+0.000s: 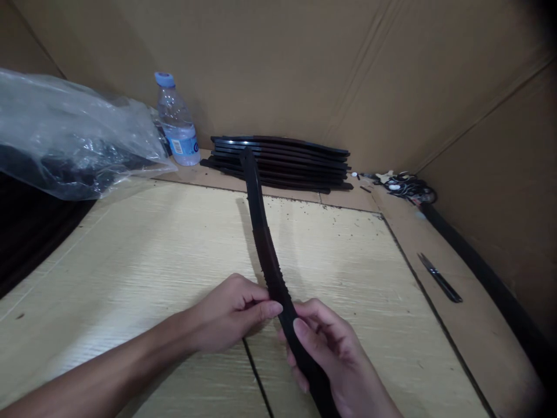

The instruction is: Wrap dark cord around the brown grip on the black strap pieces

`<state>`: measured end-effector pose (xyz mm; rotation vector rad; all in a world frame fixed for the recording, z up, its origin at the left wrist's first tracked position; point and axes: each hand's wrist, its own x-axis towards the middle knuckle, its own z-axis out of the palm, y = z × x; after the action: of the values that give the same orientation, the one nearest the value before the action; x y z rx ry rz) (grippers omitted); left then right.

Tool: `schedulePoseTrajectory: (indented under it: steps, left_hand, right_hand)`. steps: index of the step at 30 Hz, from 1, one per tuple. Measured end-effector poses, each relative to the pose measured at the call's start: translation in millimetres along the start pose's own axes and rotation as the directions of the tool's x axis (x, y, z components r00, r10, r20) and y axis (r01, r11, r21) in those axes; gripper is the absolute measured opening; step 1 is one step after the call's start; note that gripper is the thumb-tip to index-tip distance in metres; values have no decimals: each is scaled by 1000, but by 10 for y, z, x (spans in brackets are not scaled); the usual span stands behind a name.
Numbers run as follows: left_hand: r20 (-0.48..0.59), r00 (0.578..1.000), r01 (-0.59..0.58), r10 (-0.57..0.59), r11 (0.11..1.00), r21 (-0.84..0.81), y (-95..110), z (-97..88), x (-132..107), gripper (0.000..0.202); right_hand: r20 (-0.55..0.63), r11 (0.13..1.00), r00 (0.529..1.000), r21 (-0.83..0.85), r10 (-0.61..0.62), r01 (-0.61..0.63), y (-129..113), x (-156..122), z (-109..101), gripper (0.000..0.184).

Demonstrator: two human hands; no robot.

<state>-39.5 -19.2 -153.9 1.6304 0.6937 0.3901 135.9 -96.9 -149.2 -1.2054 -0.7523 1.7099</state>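
A long, dark, slightly curved strip with a rough brownish middle section slants up and away from me over the table. My right hand is wrapped round its lower part, thumb on top. Just above that grip, my left hand pinches the strip's left edge between thumb and fingers. The strip's near end runs out of the bottom of the view. Its far end has a small hole and overlaps a stack of similar dark strips lying by the cardboard wall.
A clear bottle with a blue cap stands at the back left beside a transparent plastic bag over dark material. Small scissors-like snips lie on the right cardboard border. Behind them are a tangled scrap pile and a dark tube.
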Motion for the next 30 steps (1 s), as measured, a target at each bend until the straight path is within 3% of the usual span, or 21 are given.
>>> schedulePoseTrajectory:
  steps: [14,22,30]
  left_hand:
    - [76,997,18,-7,989,-150,54,1,16,30]
    - [49,999,2,6,989,-146,57,10,21,28]
    - [46,999,-5,12,987,-158,66,0,24,27]
  right_hand:
    - [11,1000,1000,-15,0,0,8,3,20,31]
    - [33,1000,999,17,3,-4,-32,-6,7,28]
    - [-11,996,999,-72,-51,50,-19,-19,-10,21]
